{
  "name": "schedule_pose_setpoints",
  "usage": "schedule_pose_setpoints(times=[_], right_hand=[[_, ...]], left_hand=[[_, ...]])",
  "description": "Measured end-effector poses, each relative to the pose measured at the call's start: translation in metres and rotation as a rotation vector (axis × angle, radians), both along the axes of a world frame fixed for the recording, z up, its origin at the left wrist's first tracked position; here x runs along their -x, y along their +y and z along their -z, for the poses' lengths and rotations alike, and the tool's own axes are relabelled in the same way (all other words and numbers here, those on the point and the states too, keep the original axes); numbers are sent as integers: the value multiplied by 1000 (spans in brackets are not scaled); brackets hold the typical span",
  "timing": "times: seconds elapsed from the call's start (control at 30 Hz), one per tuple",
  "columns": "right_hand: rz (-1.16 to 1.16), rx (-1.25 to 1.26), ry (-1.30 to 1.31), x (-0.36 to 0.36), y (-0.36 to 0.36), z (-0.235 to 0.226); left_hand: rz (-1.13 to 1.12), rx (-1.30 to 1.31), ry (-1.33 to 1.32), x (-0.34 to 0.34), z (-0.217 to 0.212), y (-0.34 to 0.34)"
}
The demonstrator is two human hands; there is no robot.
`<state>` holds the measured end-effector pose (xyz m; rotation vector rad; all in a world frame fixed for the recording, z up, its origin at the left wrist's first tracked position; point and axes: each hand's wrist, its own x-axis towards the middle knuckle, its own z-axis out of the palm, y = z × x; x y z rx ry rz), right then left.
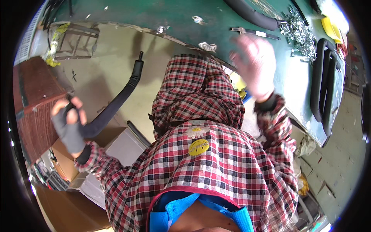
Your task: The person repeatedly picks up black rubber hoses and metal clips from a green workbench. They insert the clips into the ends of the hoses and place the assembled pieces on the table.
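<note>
My left hand [69,127], in a grey glove with bare fingertips, is closed around one end of a bent black foam-covered tube [118,101]. The tube's far end rises over the floor and shows a narrow dark tip. Over the front edge of the green table [166,17] is my right hand [257,65], in a pale pinkish glove. Motion smears its fingers, so their grip cannot be made out. Just beyond it lies a slim dark metal bar [270,36] with a white patch.
Shiny small metal parts [299,36] are heaped on the table's right. Bent black foam tubes lie at the far edge [255,17] and the right end [322,85]. A yellow container [331,29] stands behind. Open cardboard boxes [69,210] and a brown wooden cabinet [38,89] are at left.
</note>
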<state>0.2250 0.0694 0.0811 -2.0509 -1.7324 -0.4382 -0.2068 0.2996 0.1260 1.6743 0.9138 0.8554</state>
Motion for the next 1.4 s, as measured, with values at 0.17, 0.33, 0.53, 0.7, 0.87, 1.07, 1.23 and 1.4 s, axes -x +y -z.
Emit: schedule_pose_setpoints(times=[0.17,0.33,0.53,0.7,0.87,1.07,1.23,1.4], right_hand=[[-340,301,1507,87,22,105],[-980,163,2476,102,41,120],[-647,121,2392,121,40,104],[-494,-54,1718,129,46,84],[-541,288,1097,48,-20,-4],[705,-273,362,-74,-110,-38],[904,-118,267,-107,-110,-8],[802,-271,542,-78,-97,7]], left_hand=[[325,280,-826,139,8,49],[-25,557,-817,72,104,54],[99,180,57,-127,135,17],[568,276,212,-219,70,-63],[463,82,338,-218,59,-76],[485,-20,304,-203,43,-80],[443,51,344,-207,36,-77],[422,-118,334,-207,47,-71]])
